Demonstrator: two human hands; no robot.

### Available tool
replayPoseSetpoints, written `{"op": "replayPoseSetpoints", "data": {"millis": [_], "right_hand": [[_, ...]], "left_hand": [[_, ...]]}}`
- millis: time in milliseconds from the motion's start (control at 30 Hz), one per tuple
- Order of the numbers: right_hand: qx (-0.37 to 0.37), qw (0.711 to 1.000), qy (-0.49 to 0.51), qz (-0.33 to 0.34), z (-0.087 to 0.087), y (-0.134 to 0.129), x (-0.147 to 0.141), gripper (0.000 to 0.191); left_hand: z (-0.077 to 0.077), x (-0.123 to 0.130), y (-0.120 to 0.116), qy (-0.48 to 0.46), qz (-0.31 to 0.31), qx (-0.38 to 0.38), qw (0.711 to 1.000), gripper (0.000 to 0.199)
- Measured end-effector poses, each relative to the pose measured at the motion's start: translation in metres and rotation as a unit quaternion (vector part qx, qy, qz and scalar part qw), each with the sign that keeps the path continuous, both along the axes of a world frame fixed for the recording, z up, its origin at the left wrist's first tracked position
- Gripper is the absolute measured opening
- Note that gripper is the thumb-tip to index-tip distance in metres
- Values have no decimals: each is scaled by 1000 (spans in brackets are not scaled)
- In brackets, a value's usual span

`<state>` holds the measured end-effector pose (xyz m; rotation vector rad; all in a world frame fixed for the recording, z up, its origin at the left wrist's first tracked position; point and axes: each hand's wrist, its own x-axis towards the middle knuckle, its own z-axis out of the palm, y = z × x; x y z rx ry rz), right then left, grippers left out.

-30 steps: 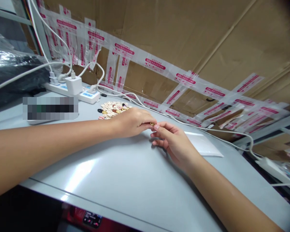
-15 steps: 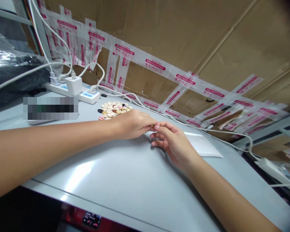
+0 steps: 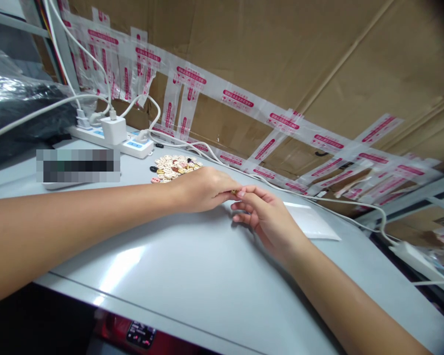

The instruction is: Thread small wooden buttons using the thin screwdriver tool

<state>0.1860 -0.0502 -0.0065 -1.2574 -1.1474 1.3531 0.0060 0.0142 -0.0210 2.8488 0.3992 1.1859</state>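
My left hand (image 3: 205,190) and my right hand (image 3: 268,212) meet over the grey table (image 3: 192,266). Between their fingertips is a small brownish-gold piece (image 3: 234,192), pinched by both hands; its shape is too small to make out. The lower fingers of my right hand are spread a little. Behind my left wrist lies a pile of small cream, brown, pink and yellow pieces (image 3: 168,166), partly hidden by the hand. A black piece (image 3: 154,169) lies at the pile's left edge.
A white power strip (image 3: 135,146) with plugs and cables stands at the back left, near a blurred-out object (image 3: 77,166). A white sheet or packet (image 3: 311,224) lies right of my right hand. Taped cardboard (image 3: 222,113) rises behind the table, with a cable (image 3: 281,188) along its foot.
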Motion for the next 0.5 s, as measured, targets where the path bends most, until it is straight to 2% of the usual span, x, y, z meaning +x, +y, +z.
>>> {"op": "replayPoseSetpoints", "data": {"millis": [500], "right_hand": [[-2,1000,0,12,-1,0,1,24]], "left_hand": [[1,0,-1,20,5,1,1000,24]]}}
